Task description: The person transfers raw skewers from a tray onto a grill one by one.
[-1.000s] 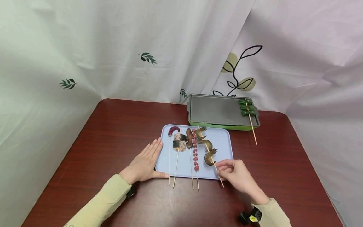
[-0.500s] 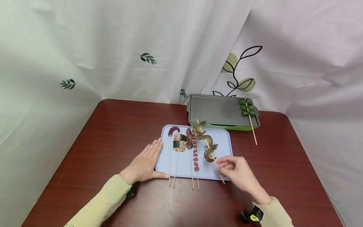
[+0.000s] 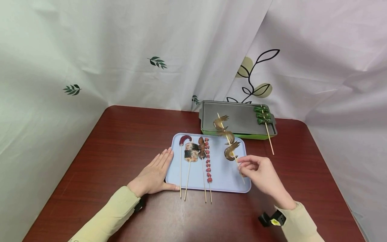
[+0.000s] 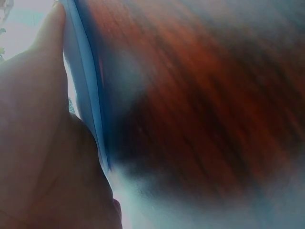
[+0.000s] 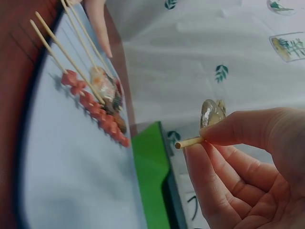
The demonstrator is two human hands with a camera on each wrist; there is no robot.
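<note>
White curtains (image 3: 127, 40) hang around our brown table (image 3: 127, 134). With our right hand (image 3: 261, 174) we pinch the shrimp skewer (image 3: 230, 153) by its stick, raised above the blue tray (image 3: 223, 179), its tip overlapping the grill (image 3: 243, 117) in the head view. Our left hand (image 3: 154, 173), fingers straight, touches the tray's left side, beside four other skewers (image 3: 191, 154).
</note>
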